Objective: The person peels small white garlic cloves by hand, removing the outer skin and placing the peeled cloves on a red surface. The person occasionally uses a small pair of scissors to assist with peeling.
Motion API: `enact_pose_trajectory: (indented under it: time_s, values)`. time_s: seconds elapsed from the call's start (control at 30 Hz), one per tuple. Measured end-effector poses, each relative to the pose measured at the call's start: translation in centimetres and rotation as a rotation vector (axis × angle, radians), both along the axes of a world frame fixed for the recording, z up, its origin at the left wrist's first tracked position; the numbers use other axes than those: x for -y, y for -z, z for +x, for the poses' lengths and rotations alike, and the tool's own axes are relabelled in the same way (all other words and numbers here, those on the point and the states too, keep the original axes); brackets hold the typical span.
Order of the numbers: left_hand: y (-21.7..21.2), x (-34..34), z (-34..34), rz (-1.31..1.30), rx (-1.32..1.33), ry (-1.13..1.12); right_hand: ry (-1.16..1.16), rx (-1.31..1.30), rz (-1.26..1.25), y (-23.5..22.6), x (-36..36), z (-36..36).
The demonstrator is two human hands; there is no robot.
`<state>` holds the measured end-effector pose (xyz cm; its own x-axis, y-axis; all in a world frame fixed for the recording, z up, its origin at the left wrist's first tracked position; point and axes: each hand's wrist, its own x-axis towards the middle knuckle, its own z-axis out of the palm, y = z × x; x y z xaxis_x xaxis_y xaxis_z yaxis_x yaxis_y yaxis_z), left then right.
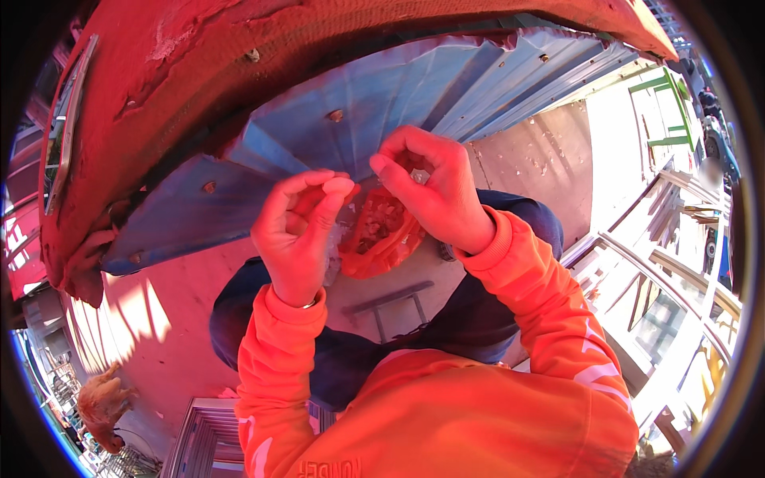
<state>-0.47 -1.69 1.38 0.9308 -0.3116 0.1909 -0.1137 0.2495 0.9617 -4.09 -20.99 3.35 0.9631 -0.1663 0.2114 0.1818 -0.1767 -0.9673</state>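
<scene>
Left hand, right hand: both pinching narrow, I can't tell on what! The bag is sitting at six o'clock; you're seemingly doing fine fingerwork, next needing steadiness.

A corrugated blue metal sheet blocks the way ahead; dark-trousered legs flank both sides. Between the bare hands, a narrow gap opens toward an orange-red plastic bag.

Sunlight patches the floor near blue corrugated sheeting bordered by a red cover.
</scene>
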Motion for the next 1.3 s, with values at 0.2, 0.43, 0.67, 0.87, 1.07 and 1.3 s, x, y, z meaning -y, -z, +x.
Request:
enact_pose_trajectory:
  time_s: [0.2,0.43,0.67,0.87,1.07,1.3]
  values:
    - [0.2,0.1,0.2,-0.058,-0.001,0.013,-0.105,0.148,0.012,0.0,-0.8,0.1]
    - [0.4,0.0,0.4,0.002,0.181,0.004,-0.191,0.113,-0.053,0.3,-0.2,0.0]
    - [0.0,0.1,0.0,0.022,0.152,-0.029,-0.142,0.094,0.129,0.6,-0.9,0.1]
    - [0.3,-0.3,0.0,0.054,0.141,-0.001,-0.166,0.13,0.004,0.6,-0.7,0.1]
    - [0.0,-0.1,0.1,-0.02,0.012,0.032,-0.149,0.11,0.082,0.4,-1.0,0.1]
    - [0.1,-0.2,0.2,-0.035,0.001,0.058,-0.152,0.168,-0.005,0.8,-0.9,0.2]
